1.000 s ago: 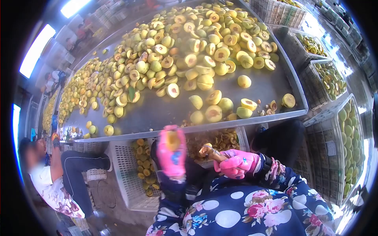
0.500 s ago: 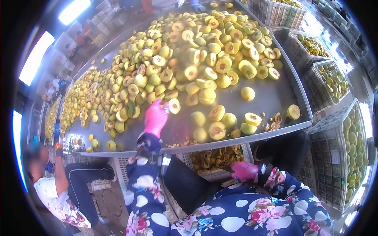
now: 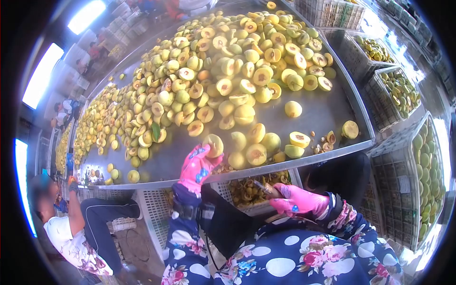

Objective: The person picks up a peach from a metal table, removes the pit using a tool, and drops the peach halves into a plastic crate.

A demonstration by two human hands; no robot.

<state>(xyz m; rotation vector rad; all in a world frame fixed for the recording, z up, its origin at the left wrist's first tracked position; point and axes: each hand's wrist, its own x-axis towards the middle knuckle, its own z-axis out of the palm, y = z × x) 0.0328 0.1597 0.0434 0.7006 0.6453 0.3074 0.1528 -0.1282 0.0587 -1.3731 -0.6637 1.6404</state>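
My left hand (image 3: pixel 197 167), in a pink patterned glove, is closed around a yellow-green peach half (image 3: pixel 213 145) just above the near edge of the metal table (image 3: pixel 318 118). In my right hand (image 3: pixel 300 201), also pink-gloved, is a thin wooden-handled tool (image 3: pixel 269 189) with a narrow metal end pointing left. That hand is over my lap, lower than the table edge. Close to the left hand, several peach halves (image 3: pixel 256 154) lie on the metal. A large heap of halved peaches (image 3: pixel 190 88) spreads behind, many showing reddish-brown pits or hollows.
Beneath the table edge, a crate (image 3: pixel 298 183) holds brown pits and scraps. Loose pits (image 3: pixel 327 146) lie near the right rim. Crates of peach halves (image 3: pixel 420 190) stand along the right side. At the left sits a co-worker (image 3: pixel 71 228); another person (image 3: pixel 190 5) is across the table.
My left hand has drawn back toward me from the heap, bringing a peach half. My right hand has risen slightly, and its tool now shows. The view has shifted a little.
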